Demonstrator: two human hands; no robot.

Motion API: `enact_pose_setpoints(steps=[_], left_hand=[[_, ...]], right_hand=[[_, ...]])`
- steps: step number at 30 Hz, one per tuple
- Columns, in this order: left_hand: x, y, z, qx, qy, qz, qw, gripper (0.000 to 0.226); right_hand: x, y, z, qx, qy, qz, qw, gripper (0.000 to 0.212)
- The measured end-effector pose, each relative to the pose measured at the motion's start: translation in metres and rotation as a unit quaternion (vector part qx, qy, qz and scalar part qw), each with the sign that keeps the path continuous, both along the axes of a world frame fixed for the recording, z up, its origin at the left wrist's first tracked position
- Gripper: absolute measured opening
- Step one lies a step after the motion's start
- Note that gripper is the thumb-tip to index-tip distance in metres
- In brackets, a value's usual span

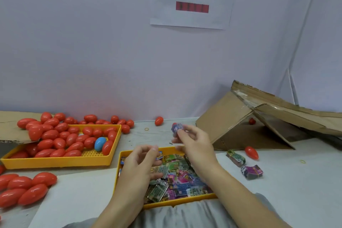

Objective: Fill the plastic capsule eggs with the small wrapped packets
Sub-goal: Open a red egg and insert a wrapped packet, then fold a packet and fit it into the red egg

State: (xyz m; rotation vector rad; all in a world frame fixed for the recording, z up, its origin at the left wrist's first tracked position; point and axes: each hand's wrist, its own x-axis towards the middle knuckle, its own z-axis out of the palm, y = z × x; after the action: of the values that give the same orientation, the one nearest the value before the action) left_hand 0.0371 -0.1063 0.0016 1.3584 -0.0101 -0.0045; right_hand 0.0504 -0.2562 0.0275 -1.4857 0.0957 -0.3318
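Big yellow tray (103,161) of red capsule eggs (55,135) far left; nearer tray (118,170) holds loose wrapped packets (177,177). Right hand (194,144) pinches a blurred bluish packet (176,128), raised. Left hand (140,166) loosely curled, empty: fetch an egg next, I'd say.

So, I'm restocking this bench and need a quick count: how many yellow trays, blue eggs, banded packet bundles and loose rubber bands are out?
Yellow trays: 2
Blue egg: 1
Banded packet bundles: 2
Loose rubber bands: 2
Total: 7
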Motion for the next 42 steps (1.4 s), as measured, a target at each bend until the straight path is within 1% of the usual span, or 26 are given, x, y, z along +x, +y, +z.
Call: enact_pose_setpoints(steps=[2, 4, 7, 9, 10, 11, 12, 14, 15, 17, 18, 20, 21, 22, 23, 24, 26, 28, 30, 33, 35, 36, 37, 40, 42], left_hand=[[0.001, -0.001, 0.001, -0.001, 0.005, -0.001, 1.0, 0.015], [0.002, -0.001, 0.001, -0.003, 0.007, 0.0, 1.0, 0.015], [0.002, -0.003, 0.003, -0.005, 0.013, 0.002, 1.0, 0.014], [0.001, -0.004, 0.004, -0.005, 0.015, -0.002, 1.0, 0.013], [0.001, -0.005, 0.004, -0.004, 0.016, -0.005, 1.0, 0.013], [0.001, -0.005, 0.005, -0.003, 0.018, -0.008, 1.0, 0.013], [0.001, -0.004, 0.006, -0.002, 0.018, -0.01, 1.0, 0.014], [0.001, -0.004, 0.007, 0.0, 0.021, -0.011, 1.0, 0.014], [0.0, -0.003, 0.008, 0.0, 0.022, -0.012, 1.0, 0.015], [-0.001, -0.002, 0.01, -0.003, 0.022, -0.014, 1.0, 0.016], [-0.002, -0.001, 0.01, -0.003, 0.021, -0.014, 1.0, 0.017], [-0.003, 0.0, 0.011, 0.002, 0.015, -0.014, 1.0, 0.018], [-0.004, 0.001, 0.011, 0.004, 0.012, -0.015, 1.0, 0.018], [-0.004, 0.001, 0.011, 0.006, 0.01, -0.017, 1.0, 0.019], [-0.004, 0.001, 0.012, 0.006, 0.009, -0.019, 1.0, 0.02], [-0.005, 0.002, 0.013, 0.006, 0.008, -0.02, 1.0, 0.02], [-0.005, 0.003, 0.014, 0.008, 0.006, -0.018, 1.0, 0.022], [-0.005, 0.002, 0.014, 0.011, 0.004, -0.021, 1.0, 0.023], [-0.006, 0.001, 0.014, 0.018, 0.002, -0.024, 1.0, 0.023], [-0.005, 0.001, 0.012, 0.026, 0.002, -0.02, 0.999, 0.024], [-0.005, 0.001, 0.01, 0.025, 0.001, -0.019, 1.0, 0.024], [-0.005, 0.001, 0.01, 0.025, 0.0, -0.019, 1.0, 0.024], [-0.005, 0.001, 0.009, 0.024, -0.001, -0.019, 1.0, 0.023], [-0.005, 0.0, 0.009, 0.026, -0.002, -0.019, 0.999, 0.022], [-0.005, -0.001, 0.009, 0.027, -0.003, -0.02, 0.999, 0.022]], right_hand=[[0.013, -0.019, 0.029, 0.144, -0.008, -0.025, 0.989, 0.013], [0.027, -0.043, 0.062, 0.256, -0.04, -0.053, 0.964, 0.012], [0.048, -0.084, 0.109, 0.343, -0.094, -0.106, 0.929, 0.01], [0.055, -0.107, 0.126, 0.413, -0.127, -0.142, 0.89, 0.013], [0.056, -0.113, 0.128, 0.432, -0.125, -0.144, 0.882, 0.014], [0.054, -0.113, 0.125, 0.426, -0.105, -0.13, 0.889, 0.023], [0.052, -0.107, 0.119, 0.392, -0.073, -0.105, 0.911, 0.028], [0.046, -0.084, 0.094, 0.259, -0.004, -0.052, 0.965, 0.024], [0.042, -0.071, 0.081, 0.192, 0.029, -0.026, 0.981, 0.022], [0.03, -0.051, 0.056, 0.057, 0.085, 0.038, 0.994, 0.023], [0.024, -0.045, 0.045, -0.031, 0.105, 0.079, 0.991, 0.023], [0.012, -0.045, 0.027, -0.216, 0.135, 0.138, 0.957, 0.027], [0.006, -0.049, 0.022, -0.285, 0.135, 0.142, 0.938, 0.03], [0.001, -0.054, 0.019, -0.334, 0.123, 0.123, 0.927, 0.032], [-0.004, -0.062, 0.017, -0.361, 0.099, 0.081, 0.924, 0.034], [-0.008, -0.071, 0.016, -0.368, 0.068, 0.019, 0.927, 0.036], [-0.018, -0.09, 0.012, -0.352, 0.002, -0.122, 0.928, 0.04], [-0.026, -0.109, 0.004, -0.369, -0.017, -0.221, 0.902, 0.043], [-0.027, -0.127, -0.005, -0.422, 0.001, -0.274, 0.864, 0.04], [-0.02, -0.15, -0.019, -0.48, 0.078, -0.285, 0.826, 0.025], [-0.016, -0.161, -0.028, -0.53, 0.154, -0.257, 0.793, 0.029], [-0.014, -0.164, -0.032, -0.542, 0.18, -0.247, 0.783, 0.031], [-0.013, -0.167, -0.036, -0.538, 0.19, -0.247, 0.783, 0.03], [-0.009, -0.17, -0.042, -0.495, 0.177, -0.261, 0.81, 0.022], [-0.009, -0.169, -0.042, -0.474, 0.171, -0.273, 0.819, 0.02]])
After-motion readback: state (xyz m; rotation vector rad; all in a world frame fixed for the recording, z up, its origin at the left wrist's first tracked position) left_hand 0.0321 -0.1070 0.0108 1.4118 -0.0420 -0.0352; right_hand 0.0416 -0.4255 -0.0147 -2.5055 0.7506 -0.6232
